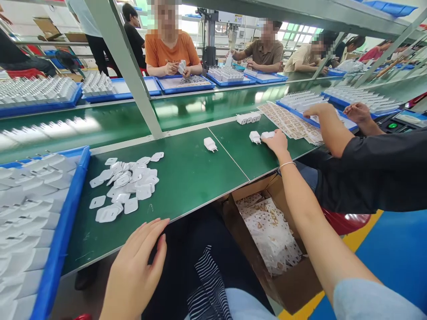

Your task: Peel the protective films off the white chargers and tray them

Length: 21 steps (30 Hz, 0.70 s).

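My right hand is stretched out over the green table, its fingers closed on a white plug charger. Just left of it lies another white charger with its pins toward me. A further white charger lies alone nearer the middle. My left hand is at the table's front edge, fingers extended and holding nothing. Beyond its fingertips spreads a loose pile of flat white plastic covers. Behind my right hand stands a short row of white chargers.
A blue tray of white chargers stands at the left. Sticker sheets lie beside a co-worker's arm on the right. An open carton with used backing sheets is below the edge. A metal post rises behind the table.
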Each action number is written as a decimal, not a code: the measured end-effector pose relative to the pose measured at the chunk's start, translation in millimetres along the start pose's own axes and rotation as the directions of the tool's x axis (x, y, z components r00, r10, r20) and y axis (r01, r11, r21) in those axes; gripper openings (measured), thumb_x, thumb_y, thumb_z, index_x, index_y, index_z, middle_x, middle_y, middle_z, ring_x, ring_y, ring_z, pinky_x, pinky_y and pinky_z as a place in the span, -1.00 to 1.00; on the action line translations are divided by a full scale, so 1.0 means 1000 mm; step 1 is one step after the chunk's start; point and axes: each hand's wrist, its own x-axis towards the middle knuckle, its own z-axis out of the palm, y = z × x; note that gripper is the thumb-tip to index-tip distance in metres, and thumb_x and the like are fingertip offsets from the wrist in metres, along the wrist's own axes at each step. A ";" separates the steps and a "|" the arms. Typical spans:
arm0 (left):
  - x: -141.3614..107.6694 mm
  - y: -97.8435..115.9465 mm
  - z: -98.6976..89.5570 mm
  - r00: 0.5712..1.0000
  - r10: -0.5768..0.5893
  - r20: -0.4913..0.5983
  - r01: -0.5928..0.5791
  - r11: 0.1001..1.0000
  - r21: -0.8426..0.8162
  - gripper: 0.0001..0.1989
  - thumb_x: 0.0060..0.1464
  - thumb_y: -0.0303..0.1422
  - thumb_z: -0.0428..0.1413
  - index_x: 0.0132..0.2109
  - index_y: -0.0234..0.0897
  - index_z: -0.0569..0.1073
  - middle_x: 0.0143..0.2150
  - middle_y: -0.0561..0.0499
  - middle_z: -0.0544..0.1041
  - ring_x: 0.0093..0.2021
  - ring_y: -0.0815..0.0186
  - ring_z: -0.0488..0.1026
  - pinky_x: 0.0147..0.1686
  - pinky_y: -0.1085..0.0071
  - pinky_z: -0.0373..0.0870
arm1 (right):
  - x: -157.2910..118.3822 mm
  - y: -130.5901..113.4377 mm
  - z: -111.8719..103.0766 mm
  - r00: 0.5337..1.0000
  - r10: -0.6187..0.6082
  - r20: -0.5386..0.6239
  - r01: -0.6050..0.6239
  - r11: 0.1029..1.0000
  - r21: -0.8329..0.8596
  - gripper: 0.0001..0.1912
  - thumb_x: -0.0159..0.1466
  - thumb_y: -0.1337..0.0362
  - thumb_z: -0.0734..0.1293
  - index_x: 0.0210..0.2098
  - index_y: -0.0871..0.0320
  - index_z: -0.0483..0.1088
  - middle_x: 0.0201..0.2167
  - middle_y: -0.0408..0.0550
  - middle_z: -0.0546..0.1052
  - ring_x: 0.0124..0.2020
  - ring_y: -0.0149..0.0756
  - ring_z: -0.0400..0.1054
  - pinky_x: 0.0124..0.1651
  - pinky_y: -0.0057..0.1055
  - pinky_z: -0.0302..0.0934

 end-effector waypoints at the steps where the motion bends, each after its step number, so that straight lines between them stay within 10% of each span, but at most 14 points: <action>1: 0.000 0.002 0.002 0.998 -0.058 0.002 0.058 0.997 -0.043 -0.70 0.31 -0.33 0.07 0.14 -0.19 0.47 0.07 -0.05 0.59 0.06 0.15 0.57 0.21 0.19 0.42 | -0.006 -0.003 -0.004 0.999 -0.006 -0.034 0.007 1.000 0.024 -0.22 0.04 0.37 0.51 0.21 0.47 0.27 0.20 0.54 0.39 0.27 0.29 0.28 0.33 0.05 0.08; 7: 0.019 0.042 0.035 0.901 -0.376 0.215 0.430 0.712 -0.555 -0.54 0.23 -0.15 0.18 0.25 -0.02 0.41 0.26 0.02 0.50 0.29 0.12 0.43 0.34 0.13 0.32 | -0.128 -0.027 -0.011 0.957 -0.215 -0.195 0.262 0.930 0.257 -0.04 0.19 0.26 0.39 0.40 0.23 -0.22 0.36 0.32 0.22 0.36 -0.11 0.24 0.32 -0.19 0.22; 10: 0.040 0.067 0.051 0.898 -0.304 0.319 0.434 0.482 -0.761 -0.37 0.18 -0.13 0.22 0.35 -0.02 0.30 0.41 -0.01 0.34 0.43 0.10 0.25 0.46 0.09 0.12 | -0.233 -0.044 0.001 0.812 -0.425 -0.400 0.583 0.606 0.541 -0.13 0.19 0.18 0.45 0.36 0.04 -0.03 0.38 0.23 0.15 0.42 0.03 0.13 0.37 0.04 0.15; 15: 0.060 0.087 0.053 0.902 -0.230 0.366 0.421 0.278 -0.863 -0.10 -0.10 -0.25 0.44 0.37 -0.16 0.30 0.35 -0.11 0.41 0.32 0.04 0.39 0.33 0.20 0.34 | -0.352 -0.064 0.017 0.832 -0.428 -0.353 0.544 0.508 0.668 -0.22 0.25 0.13 0.44 0.37 -0.02 0.06 0.27 0.21 0.29 0.32 0.13 0.27 0.25 0.17 0.30; 21: 0.040 0.074 0.040 0.851 -0.445 0.278 0.384 0.167 -0.908 -0.44 -0.09 -0.36 0.43 0.11 -0.26 0.57 0.13 -0.13 0.61 0.10 0.11 0.59 0.13 0.31 0.52 | -0.396 -0.056 0.035 0.797 -0.563 -0.218 0.485 0.382 0.787 -0.18 0.24 0.38 0.39 0.43 -0.02 0.05 0.33 0.17 0.27 0.35 0.05 0.26 0.30 0.10 0.29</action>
